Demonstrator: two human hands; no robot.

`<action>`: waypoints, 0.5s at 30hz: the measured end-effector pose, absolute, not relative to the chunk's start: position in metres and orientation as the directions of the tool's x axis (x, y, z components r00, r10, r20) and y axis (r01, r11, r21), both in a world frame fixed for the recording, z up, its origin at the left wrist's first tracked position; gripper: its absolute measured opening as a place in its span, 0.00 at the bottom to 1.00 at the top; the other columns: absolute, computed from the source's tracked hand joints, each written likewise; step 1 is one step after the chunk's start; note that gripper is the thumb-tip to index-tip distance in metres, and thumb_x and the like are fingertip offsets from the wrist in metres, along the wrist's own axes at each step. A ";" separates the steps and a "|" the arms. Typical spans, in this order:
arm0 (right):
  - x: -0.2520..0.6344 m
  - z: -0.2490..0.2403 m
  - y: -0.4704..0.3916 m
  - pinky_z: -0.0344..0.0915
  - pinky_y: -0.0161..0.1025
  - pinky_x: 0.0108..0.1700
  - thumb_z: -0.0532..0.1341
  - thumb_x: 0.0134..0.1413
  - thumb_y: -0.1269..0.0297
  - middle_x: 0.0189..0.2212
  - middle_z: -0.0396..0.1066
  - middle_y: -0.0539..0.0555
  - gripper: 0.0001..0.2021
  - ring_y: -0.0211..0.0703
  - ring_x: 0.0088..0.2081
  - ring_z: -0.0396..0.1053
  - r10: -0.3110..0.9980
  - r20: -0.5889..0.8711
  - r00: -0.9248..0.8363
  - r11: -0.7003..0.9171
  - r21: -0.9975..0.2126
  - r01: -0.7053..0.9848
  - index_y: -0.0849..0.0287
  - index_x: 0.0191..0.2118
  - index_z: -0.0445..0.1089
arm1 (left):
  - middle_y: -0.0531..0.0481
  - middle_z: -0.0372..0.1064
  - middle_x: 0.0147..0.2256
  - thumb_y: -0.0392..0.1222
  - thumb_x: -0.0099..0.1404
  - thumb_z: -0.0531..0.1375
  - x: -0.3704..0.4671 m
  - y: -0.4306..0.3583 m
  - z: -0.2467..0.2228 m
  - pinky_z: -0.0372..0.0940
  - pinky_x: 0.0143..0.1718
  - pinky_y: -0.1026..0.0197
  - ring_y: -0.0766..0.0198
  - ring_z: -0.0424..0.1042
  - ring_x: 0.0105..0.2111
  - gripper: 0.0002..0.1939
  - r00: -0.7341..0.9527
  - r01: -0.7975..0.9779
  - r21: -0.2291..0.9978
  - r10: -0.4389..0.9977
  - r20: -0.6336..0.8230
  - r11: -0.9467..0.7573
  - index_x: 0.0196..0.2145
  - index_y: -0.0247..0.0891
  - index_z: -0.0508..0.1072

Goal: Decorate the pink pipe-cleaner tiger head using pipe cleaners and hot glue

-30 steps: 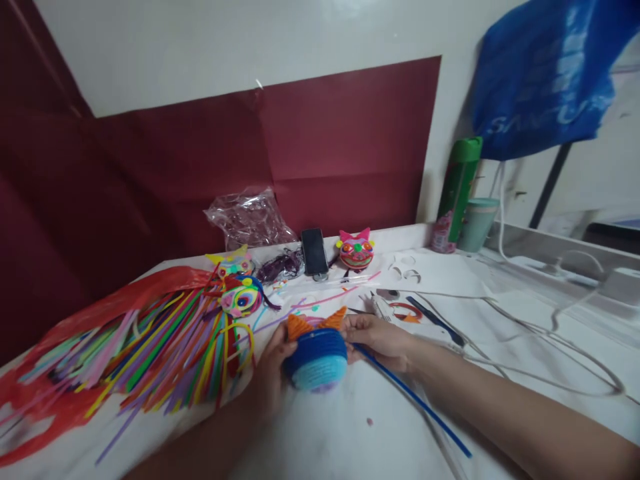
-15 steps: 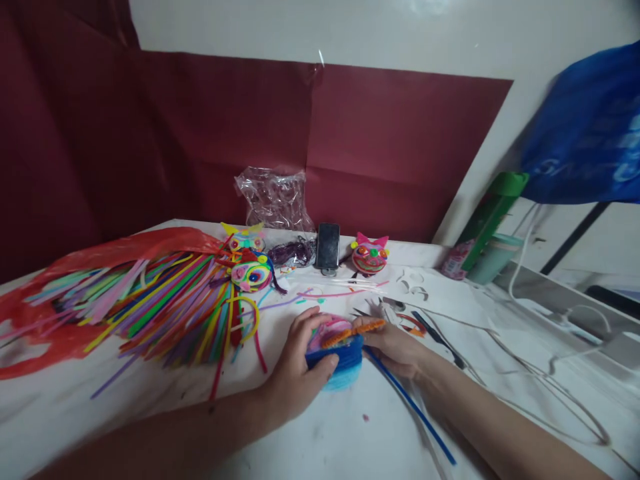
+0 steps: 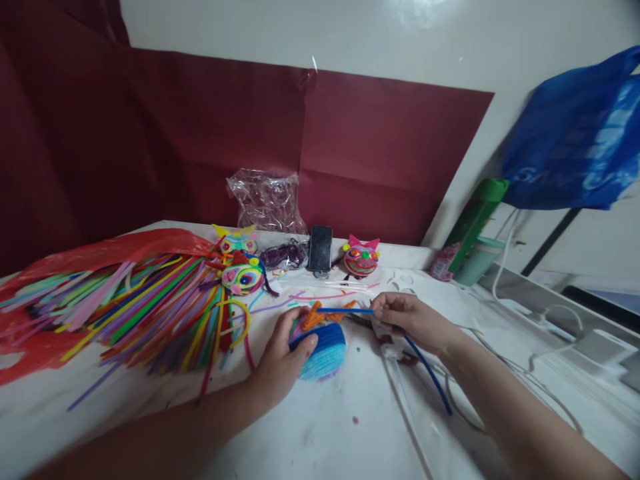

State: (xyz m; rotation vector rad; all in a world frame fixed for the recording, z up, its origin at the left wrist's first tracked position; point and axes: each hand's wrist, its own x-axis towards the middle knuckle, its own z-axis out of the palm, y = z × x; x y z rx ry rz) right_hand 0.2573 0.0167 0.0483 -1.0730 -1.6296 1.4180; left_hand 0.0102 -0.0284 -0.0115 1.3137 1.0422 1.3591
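Observation:
A round piece [image 3: 323,353] covered in dark and light blue strips is held by my left hand [image 3: 286,347], its thumb on the front. Orange twisted stems [image 3: 314,316] stick up along its top edge. My right hand [image 3: 404,319], at the right of the piece, pinches a long blue pipe cleaner [image 3: 429,375]. One end of the stem reaches left to the orange pieces; the other hangs down below the hand. A white glue gun [image 3: 393,352] lies beneath my right hand, partly hidden.
Many coloured pipe cleaners [image 3: 145,307] lie on a red plastic bag [image 3: 145,241] at the left. Decorated heads [image 3: 245,279] and a pink-eared one [image 3: 361,257] stand behind, with a phone [image 3: 321,248] between. White cables [image 3: 525,373] loop at the right.
My right hand has moved up and away from the round piece, drawing the blue pipe cleaner across its top. The round piece has tilted and shifted slightly left with my left hand.

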 end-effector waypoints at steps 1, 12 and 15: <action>0.259 0.055 0.013 0.51 0.29 0.20 0.66 0.43 0.54 0.18 0.59 0.44 0.15 0.28 0.18 0.53 0.916 0.019 -0.400 0.104 -0.976 0.191 0.61 0.27 0.65 | 0.46 0.66 0.50 0.42 0.56 0.61 0.010 -0.029 -0.011 0.53 0.56 0.53 0.52 0.61 0.54 0.22 0.016 -0.077 0.978 0.980 0.197 -0.196 0.50 0.42 0.66; 0.249 0.075 -0.016 0.57 0.32 0.26 0.55 0.53 0.63 0.22 0.66 0.49 0.07 0.36 0.23 0.61 0.878 0.203 -0.434 0.449 -0.663 0.599 0.60 0.30 0.66 | 0.46 0.61 0.54 0.34 0.54 0.61 0.015 -0.032 -0.011 0.49 0.58 0.52 0.52 0.58 0.56 0.27 0.059 -0.013 0.974 0.972 0.228 -0.228 0.53 0.42 0.63; 0.249 0.075 -0.020 0.58 0.33 0.26 0.55 0.52 0.65 0.23 0.68 0.51 0.06 0.37 0.24 0.63 0.869 0.251 -0.426 0.485 -0.597 0.639 0.59 0.31 0.66 | 0.46 0.60 0.55 0.33 0.54 0.61 0.015 -0.034 -0.009 0.49 0.58 0.52 0.52 0.57 0.57 0.28 0.067 0.032 0.964 0.963 0.261 -0.263 0.53 0.42 0.64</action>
